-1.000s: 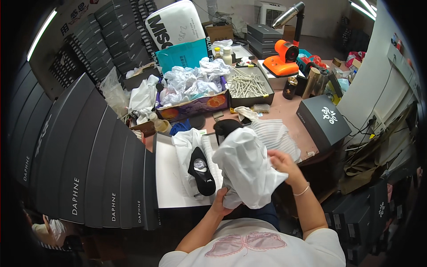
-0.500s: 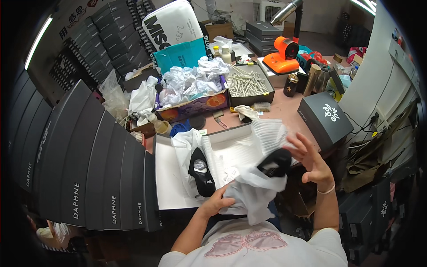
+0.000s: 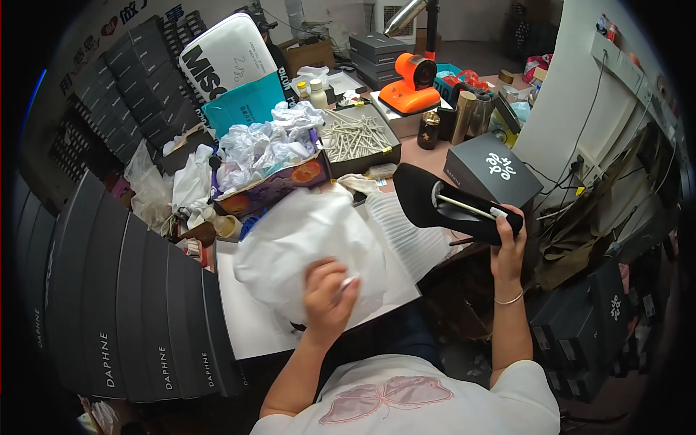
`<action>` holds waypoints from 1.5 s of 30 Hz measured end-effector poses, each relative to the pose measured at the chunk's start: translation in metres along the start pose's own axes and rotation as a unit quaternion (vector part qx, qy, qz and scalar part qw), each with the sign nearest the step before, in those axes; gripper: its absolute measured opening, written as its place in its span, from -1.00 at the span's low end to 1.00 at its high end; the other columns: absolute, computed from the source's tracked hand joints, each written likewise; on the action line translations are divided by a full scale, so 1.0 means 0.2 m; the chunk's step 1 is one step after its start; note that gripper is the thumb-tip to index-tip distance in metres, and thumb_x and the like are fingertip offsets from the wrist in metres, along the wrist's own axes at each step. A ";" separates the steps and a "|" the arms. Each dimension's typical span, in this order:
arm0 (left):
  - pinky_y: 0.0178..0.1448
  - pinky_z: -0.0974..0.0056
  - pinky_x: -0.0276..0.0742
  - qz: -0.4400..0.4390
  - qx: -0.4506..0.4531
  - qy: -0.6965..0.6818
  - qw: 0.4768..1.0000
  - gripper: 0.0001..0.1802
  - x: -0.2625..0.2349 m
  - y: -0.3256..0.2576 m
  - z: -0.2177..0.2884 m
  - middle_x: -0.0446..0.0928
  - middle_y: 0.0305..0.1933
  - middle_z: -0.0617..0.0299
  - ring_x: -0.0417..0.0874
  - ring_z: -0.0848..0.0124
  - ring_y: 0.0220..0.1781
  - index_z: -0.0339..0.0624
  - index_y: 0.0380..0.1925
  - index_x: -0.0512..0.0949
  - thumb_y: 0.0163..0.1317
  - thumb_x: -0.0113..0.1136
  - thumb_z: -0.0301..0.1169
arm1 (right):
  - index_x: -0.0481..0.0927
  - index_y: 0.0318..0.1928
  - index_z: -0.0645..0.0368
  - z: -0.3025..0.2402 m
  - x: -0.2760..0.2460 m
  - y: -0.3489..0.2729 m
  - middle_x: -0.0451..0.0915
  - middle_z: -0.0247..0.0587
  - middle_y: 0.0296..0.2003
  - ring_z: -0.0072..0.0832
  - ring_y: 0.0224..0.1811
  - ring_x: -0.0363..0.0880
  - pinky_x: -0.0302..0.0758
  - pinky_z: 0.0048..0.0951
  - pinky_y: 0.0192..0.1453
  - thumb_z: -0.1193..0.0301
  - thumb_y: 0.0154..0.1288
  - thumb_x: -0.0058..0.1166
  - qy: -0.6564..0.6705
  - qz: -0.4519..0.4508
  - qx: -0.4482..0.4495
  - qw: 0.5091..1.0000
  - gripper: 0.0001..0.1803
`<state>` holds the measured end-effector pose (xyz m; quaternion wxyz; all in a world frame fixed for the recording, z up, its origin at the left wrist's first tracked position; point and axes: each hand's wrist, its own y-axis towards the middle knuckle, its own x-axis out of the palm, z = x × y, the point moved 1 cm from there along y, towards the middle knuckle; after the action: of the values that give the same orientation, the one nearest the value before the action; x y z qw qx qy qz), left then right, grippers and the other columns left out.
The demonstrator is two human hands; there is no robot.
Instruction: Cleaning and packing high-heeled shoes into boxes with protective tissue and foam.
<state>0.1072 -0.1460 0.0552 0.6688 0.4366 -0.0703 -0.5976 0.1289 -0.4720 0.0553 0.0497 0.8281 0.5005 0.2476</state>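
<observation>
A black high-heeled shoe [image 3: 420, 197] is held up at the right in my right hand [image 3: 510, 243], whose fingers wrap round its heel end. Inside the shoe lies a pale stick [image 3: 467, 207]. My left hand [image 3: 326, 301] is closed on a thin white wrapping sheet [image 3: 286, 243], which billows over the open shoe box [image 3: 250, 330]. A small pale shiny bit shows between the left fingers, too blurred to name. Under the shoe, white ribbed padding [image 3: 406, 239] hangs over the box's right side. The sheet hides most of the box's inside.
Dark shoe boxes [image 3: 130, 304] stand in a row at the left. Behind the work lie a carton of crumpled paper [image 3: 268, 145] and a box of pale sticks [image 3: 355, 134]. A closed dark box [image 3: 493, 170] and an orange-based device [image 3: 409, 94] stand at the right and back.
The shoe has come out of its white wrapping and moved up and right into my right hand, which was open before. My left hand has carried the sheet left over the box.
</observation>
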 end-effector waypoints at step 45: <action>0.40 -0.10 0.29 0.083 -0.441 -0.769 0.455 -0.27 0.00 -0.06 -0.18 0.38 0.28 -0.14 0.40 -0.01 0.32 -0.33 0.31 0.23 0.40 -0.32 0.07 | 0.55 -0.27 0.08 0.25 1.22 0.07 0.53 -0.30 -0.33 -0.32 -0.43 0.60 0.53 -0.35 -0.38 0.46 0.07 0.24 -0.216 -0.579 -0.254 0.744 -0.81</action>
<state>0.1198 -0.1265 0.0255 0.4924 -0.5623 -0.3188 -0.5829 0.2551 -0.2622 0.1036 0.4985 0.3675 0.7782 0.1040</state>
